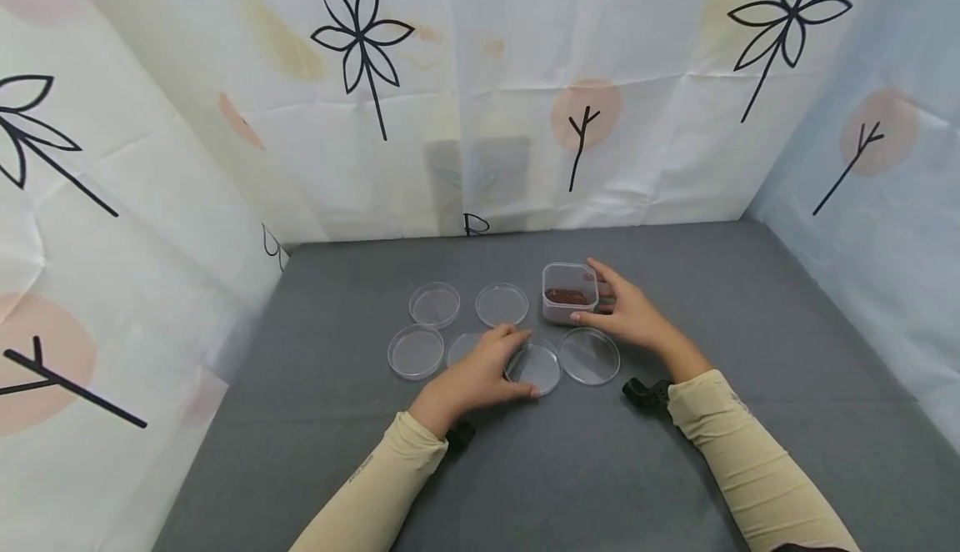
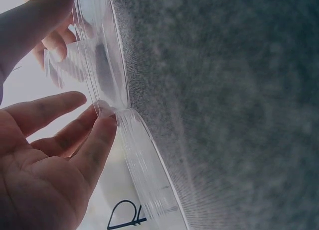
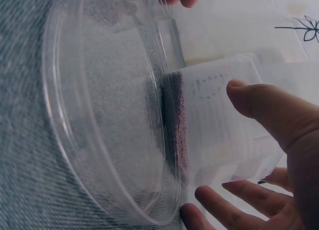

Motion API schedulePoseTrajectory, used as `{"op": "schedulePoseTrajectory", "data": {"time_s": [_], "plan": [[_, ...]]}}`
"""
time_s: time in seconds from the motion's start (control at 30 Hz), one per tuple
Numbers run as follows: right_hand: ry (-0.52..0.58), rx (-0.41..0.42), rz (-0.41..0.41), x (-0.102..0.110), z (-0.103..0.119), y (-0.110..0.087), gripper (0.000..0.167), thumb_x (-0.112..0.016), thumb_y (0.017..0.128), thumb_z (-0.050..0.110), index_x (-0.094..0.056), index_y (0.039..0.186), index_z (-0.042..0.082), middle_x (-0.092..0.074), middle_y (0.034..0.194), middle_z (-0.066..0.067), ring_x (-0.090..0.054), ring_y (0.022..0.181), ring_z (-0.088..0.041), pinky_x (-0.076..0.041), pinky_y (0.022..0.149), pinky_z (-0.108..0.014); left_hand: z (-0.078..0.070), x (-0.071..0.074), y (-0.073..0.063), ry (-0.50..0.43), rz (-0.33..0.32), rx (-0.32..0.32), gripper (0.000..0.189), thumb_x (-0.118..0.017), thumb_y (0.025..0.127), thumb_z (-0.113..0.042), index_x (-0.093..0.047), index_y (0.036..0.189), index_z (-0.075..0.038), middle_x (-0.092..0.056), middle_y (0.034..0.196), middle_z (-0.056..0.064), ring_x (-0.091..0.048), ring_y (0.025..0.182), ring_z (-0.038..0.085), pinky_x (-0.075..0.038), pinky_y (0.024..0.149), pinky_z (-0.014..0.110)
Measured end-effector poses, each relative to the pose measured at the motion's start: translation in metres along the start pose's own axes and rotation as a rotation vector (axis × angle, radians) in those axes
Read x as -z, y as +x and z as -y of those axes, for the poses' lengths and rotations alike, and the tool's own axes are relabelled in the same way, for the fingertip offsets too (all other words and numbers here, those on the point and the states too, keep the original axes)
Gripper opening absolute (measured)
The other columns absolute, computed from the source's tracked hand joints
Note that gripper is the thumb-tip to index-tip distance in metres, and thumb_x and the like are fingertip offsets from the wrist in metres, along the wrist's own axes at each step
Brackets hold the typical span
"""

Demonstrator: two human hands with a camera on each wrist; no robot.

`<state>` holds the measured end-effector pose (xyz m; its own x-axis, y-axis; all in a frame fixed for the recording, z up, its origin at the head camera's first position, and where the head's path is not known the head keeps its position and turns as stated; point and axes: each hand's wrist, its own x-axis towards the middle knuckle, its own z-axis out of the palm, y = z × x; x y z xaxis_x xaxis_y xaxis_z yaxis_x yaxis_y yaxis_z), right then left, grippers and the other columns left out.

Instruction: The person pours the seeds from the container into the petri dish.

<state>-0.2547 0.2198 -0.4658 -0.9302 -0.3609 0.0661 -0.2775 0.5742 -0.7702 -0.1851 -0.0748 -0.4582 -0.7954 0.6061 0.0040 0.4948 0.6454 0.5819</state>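
My left hand (image 1: 480,373) holds a clear petri dish (image 1: 538,371) by its rim, thumb at the near side and fingers at the far side. In the left wrist view, fingertips meet the edge where that dish touches a neighbouring dish (image 2: 149,175). My right hand (image 1: 633,310) grips a clear square plastic container (image 1: 558,312), with the thumb at its near right corner and fingers round its right side. Reddish-brown granules (image 3: 178,135) lie in the bottom of the container. Just in front of it sits another petri dish (image 1: 590,357).
More clear petri dishes stand to the left on the grey table (image 1: 337,452): a back pair, dish (image 1: 434,305) and dish (image 1: 502,305), and a front left dish (image 1: 416,352). One dish (image 1: 459,347) is partly hidden behind my left hand. Patterned white cloth walls (image 1: 487,77) enclose the table.
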Motion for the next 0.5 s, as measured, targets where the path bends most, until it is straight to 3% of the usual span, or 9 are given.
{"op": "schedulePoseTrajectory", "data": {"time_s": [0.33,0.5], "plan": [[0.002,-0.003,-0.003,-0.0005,-0.0022,0.0014,0.099,-0.083,0.096,0.029,-0.021,0.171,0.013,-0.031,0.170,-0.026,-0.046,0.145,-0.053,-0.052,0.108,-0.061,0.0037,-0.0032,0.0015,0.017,0.018,0.035,0.094,-0.087,0.090,-0.041,-0.043,0.160,0.003,-0.051,0.148,0.018,-0.052,0.137,0.034,-0.046,0.115,0.048],[0.006,0.003,-0.021,-0.0014,-0.0015,0.0022,0.097,-0.085,0.094,0.028,-0.025,0.169,0.012,-0.035,0.167,-0.026,-0.049,0.142,-0.053,-0.053,0.106,-0.061,0.0018,-0.0021,0.0001,0.022,0.034,0.048,0.093,-0.086,0.091,-0.042,-0.043,0.160,0.004,-0.050,0.147,0.018,-0.052,0.132,0.032,-0.047,0.113,0.047]]}}
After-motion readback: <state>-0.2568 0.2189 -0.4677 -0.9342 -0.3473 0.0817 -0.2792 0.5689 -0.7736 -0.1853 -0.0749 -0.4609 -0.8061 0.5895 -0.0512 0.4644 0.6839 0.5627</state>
